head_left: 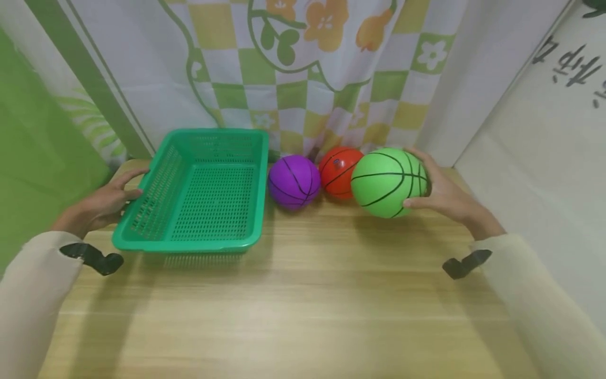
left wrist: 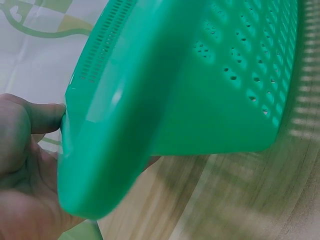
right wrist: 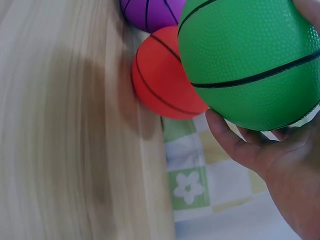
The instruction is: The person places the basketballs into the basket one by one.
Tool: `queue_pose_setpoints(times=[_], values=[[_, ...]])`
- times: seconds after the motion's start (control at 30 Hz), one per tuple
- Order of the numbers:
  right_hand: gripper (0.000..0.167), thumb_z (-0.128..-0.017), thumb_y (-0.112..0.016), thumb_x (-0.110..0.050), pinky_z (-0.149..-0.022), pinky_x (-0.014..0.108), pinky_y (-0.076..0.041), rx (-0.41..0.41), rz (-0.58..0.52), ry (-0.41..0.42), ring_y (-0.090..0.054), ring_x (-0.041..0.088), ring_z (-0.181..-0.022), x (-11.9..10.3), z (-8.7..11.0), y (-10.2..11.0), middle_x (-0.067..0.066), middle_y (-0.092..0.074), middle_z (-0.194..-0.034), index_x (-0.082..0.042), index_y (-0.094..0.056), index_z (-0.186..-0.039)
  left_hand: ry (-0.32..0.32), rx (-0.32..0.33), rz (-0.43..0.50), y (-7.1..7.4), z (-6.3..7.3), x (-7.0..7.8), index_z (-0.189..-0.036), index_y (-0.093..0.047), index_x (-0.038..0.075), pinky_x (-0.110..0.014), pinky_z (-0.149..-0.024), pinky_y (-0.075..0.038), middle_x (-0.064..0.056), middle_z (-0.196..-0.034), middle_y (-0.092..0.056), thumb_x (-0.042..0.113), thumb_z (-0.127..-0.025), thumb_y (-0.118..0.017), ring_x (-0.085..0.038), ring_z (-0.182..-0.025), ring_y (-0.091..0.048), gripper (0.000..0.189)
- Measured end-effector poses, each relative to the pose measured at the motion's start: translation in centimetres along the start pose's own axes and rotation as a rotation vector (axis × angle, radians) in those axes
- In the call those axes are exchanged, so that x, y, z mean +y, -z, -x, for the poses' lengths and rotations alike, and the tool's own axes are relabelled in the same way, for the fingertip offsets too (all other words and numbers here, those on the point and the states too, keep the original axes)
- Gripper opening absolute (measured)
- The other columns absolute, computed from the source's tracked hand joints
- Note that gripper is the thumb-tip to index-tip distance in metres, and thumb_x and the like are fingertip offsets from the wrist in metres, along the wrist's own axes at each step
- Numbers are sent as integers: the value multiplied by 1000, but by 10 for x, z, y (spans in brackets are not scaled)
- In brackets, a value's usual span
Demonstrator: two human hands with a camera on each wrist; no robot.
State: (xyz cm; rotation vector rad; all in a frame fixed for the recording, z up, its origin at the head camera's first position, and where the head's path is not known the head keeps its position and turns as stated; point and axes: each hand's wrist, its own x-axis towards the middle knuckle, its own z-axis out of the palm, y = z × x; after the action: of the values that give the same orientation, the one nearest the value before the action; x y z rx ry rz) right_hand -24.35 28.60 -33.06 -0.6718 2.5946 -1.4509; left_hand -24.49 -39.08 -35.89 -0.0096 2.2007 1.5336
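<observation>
My right hand point(head_left: 447, 197) grips a light green toy basketball point(head_left: 385, 181) from its right side, thumb in front and fingers behind. In the right wrist view the green ball point(right wrist: 250, 60) is held above the table top. My left hand point(head_left: 106, 202) holds the left rim of a green plastic basket point(head_left: 189, 245), which has slotted walls and nothing inside. The left wrist view shows the thumb against the basket rim point(left wrist: 110, 130), with the other fingers partly hidden beneath. A purple ball point(head_left: 294, 182) sits right of the basket, and a red ball point(head_left: 338, 171) lies between the purple and green ones.
The wooden table point(head_left: 303, 305) extends toward me. A checked, flowered curtain point(head_left: 303, 79) hangs along its back edge, behind the balls. A white wall panel point(head_left: 544, 137) with dark writing stands on the right, and a green cloth point(head_left: 42, 131) on the left.
</observation>
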Motion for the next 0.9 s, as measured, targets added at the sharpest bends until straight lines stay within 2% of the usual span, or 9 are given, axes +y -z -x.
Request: queue_pose_setpoints(times=[0.2,0.3,0.53,0.9], values=[[106,-77,-79,1,-97,64,-42,-26,-42,15,-39,46,-130,-11,-5,-10,18,-21,-158,-28,-17,-159,16,11,-9,-1,1,1,-161,11,28,-49,-82,-56,-12,-120,-52,21,-111,-31,-21,-96,-65,65],[106,-76,-80,1,-97,62,-43,-39,-46,36,-40,43,-131,-14,-9,-14,15,-24,-157,-29,-19,-158,18,-4,10,-3,2,2,-161,12,28,-49,-84,-56,-16,-124,-49,21,-111,-31,-22,-98,-65,66],[108,-75,-81,1,-96,59,-46,-60,-40,78,-40,41,-130,-28,-27,-26,13,-23,-156,-26,-20,-159,18,16,-10,-2,5,1,-161,12,27,-49,-83,-56,-20,-128,-43,20,-111,-30,-20,-97,-65,65],[109,-72,-85,-1,-94,59,-48,-115,-82,135,-42,40,-130,-50,-40,-46,12,-26,-154,-25,-21,-157,24,27,2,-5,-1,6,-161,12,29,-49,-83,-57,-24,-132,-35,17,-111,-30,-20,-94,-64,66]])
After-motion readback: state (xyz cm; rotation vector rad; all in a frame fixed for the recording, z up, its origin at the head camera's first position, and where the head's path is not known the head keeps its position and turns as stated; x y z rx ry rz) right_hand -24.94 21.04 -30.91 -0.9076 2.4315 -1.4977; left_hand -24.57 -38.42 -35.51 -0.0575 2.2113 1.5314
